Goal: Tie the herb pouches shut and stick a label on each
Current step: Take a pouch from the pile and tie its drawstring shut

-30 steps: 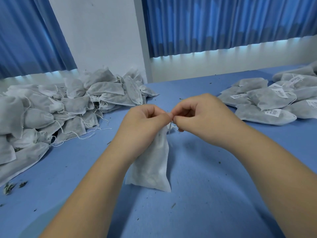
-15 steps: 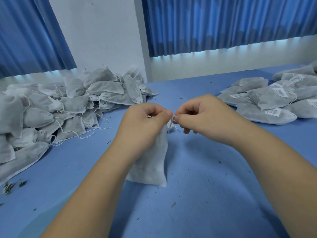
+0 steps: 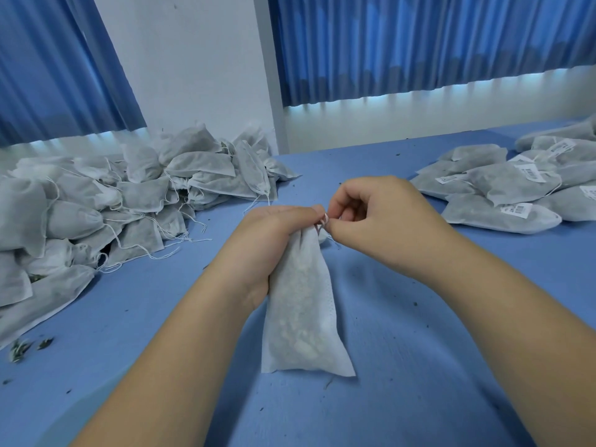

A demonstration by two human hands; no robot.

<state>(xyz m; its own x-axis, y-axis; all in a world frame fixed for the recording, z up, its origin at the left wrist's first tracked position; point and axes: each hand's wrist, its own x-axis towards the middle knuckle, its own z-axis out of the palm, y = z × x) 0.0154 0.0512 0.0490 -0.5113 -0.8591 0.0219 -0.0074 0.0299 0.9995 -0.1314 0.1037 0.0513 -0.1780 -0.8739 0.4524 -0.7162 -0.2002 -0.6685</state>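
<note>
White non-woven fabric pouch (image 3: 303,317), long and narrow, with pale and greenish herb matter showing through the fabric. We record it near the middle of the blue worktop (image 3: 419,398). Its flat sealed bottom edge is nearest the camera and low; we cannot tell whether that edge touches the surface. The gathered neck points up and away.

The left hand (image 3: 274,240) grips the neck, fingers curled round the bunched fabric. The right hand (image 3: 377,214) sits just beside it, the two meeting at the pouch mouth. Its thumb and forefinger pinch the thin white drawstring (image 3: 323,221), the other fingers curled in. The string is too fine for us to tell whether a knot has formed.

At the left of the worktop we note a large heap of grey-white filled pouches (image 3: 96,204), loose strings trailing onto the surface. On the right lies a smaller group of flat filled pouches (image 3: 496,185), several bearing white barcode labels (image 3: 516,209). Dark herb crumbs dot the worktop, and a few green leaf fragments (image 3: 19,348) lie near the left edge.

Behind hang blue pleated curtains (image 3: 419,43), with a white wall section (image 3: 193,59) between them.
</note>
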